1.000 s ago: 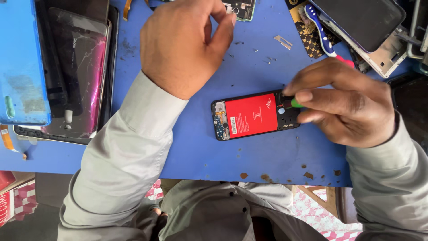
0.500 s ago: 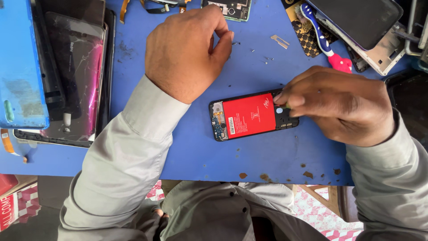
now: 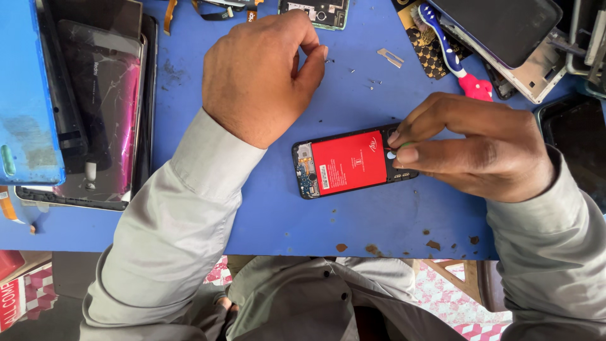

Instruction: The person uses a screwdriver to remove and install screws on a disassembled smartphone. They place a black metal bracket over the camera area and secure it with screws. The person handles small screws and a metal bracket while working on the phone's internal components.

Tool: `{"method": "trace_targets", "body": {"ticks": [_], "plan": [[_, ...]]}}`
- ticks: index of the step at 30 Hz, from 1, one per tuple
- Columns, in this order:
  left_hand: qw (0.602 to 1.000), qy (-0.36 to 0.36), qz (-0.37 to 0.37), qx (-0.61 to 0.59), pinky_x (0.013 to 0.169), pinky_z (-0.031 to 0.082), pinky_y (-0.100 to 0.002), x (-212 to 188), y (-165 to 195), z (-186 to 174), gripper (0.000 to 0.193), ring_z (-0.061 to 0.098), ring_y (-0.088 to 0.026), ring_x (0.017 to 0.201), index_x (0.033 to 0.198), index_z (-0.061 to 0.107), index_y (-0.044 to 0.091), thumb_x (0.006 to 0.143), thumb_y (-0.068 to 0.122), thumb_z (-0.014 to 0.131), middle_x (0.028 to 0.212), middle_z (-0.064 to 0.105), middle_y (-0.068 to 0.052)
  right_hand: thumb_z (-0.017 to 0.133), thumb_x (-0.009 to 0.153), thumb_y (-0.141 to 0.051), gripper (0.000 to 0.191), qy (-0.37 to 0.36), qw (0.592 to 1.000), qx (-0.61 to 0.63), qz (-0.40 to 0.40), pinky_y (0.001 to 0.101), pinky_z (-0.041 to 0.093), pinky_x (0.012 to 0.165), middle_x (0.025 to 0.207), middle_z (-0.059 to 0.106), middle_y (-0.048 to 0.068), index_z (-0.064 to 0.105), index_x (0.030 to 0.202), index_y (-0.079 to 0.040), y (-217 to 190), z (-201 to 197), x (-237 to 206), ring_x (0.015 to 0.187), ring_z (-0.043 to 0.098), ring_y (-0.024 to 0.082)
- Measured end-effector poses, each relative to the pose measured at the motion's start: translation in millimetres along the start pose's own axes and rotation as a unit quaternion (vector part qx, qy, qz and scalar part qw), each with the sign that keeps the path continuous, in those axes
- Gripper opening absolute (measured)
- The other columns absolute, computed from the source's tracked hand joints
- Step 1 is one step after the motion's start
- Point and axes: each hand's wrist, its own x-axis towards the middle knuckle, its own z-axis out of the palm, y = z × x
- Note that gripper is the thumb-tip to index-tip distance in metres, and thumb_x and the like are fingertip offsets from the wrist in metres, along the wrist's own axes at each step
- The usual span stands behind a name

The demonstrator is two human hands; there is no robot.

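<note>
An opened phone (image 3: pixel 350 163) with a red battery lies flat on the blue table (image 3: pixel 328 221). My right hand (image 3: pixel 473 148) rests over its right end, fingers pinched on a small green-tipped tool (image 3: pixel 404 146) that touches the phone there. My left hand (image 3: pixel 259 76) hovers above and to the left of the phone, thumb and fingers curled together close to some tiny screws (image 3: pixel 372 82). Whether it holds anything is hidden.
Cracked phone screens (image 3: pixel 101 107) and a blue panel (image 3: pixel 25 95) are stacked at the left. A circuit board (image 3: pixel 315 9), a small metal piece (image 3: pixel 391 58), a blue-and-pink toothbrush (image 3: pixel 451 57) and phone frames (image 3: pixel 505 31) lie along the top. A dark screen (image 3: pixel 577 145) sits at the right edge.
My right hand has slid left along the phone's end with the tool. My left hand has stayed curled above the phone, shifting only slightly.
</note>
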Motion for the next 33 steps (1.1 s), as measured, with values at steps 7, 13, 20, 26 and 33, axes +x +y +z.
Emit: {"method": "trace_targets", "body": {"ticks": [7,13,20,26,33], "plan": [[1.000,-0.008,-0.003,0.002,0.054,0.043,-0.043,-1,3,-1,0.022,0.062,-0.025,0.063,0.089,0.062,0.010,0.098,0.019,0.080,0.072,0.064,-0.003,0.079,0.077,0.009,0.041,0.003,0.999,-0.045,0.009,0.0383,0.063,0.078,0.098,0.067,0.016,0.060,0.111,-0.004,-4,2,1,0.093,0.073,0.030],[1.000,-0.003,0.010,-0.020,0.059,0.046,-0.041,-3,2,3,0.019,0.065,-0.023,0.068,0.092,0.062,0.010,0.097,0.016,0.079,0.081,0.066,-0.002,0.067,0.078,0.019,0.043,-0.044,0.998,0.022,0.027,0.0429,0.066,0.087,0.107,0.069,0.024,0.057,0.115,-0.001,-5,-7,1,0.103,0.075,0.035],[1.000,-0.006,0.004,-0.023,0.059,0.047,-0.042,-2,3,5,0.017,0.067,-0.022,0.073,0.093,0.062,0.011,0.095,0.015,0.079,0.085,0.067,-0.001,0.073,0.081,0.007,0.039,-0.021,1.000,-0.004,0.018,0.0430,0.066,0.086,0.102,0.069,0.025,0.058,0.115,-0.004,-6,-10,2,0.099,0.075,0.035],[1.000,-0.013,0.003,-0.019,0.059,0.047,-0.042,-5,4,7,0.018,0.067,-0.023,0.074,0.092,0.062,0.010,0.095,0.016,0.079,0.084,0.067,-0.002,0.077,0.082,0.006,0.036,-0.010,0.999,-0.025,0.017,0.0423,0.067,0.084,0.097,0.071,0.021,0.059,0.112,-0.003,-7,-6,1,0.096,0.076,0.034],[1.000,-0.004,0.012,-0.027,0.061,0.048,-0.043,-8,9,8,0.017,0.067,-0.025,0.077,0.093,0.063,0.011,0.093,0.017,0.079,0.084,0.066,-0.002,0.077,0.081,0.006,0.043,0.000,0.998,-0.032,0.047,0.0411,0.066,0.085,0.101,0.071,0.022,0.057,0.118,-0.005,-14,-2,-8,0.099,0.075,0.034]]}}
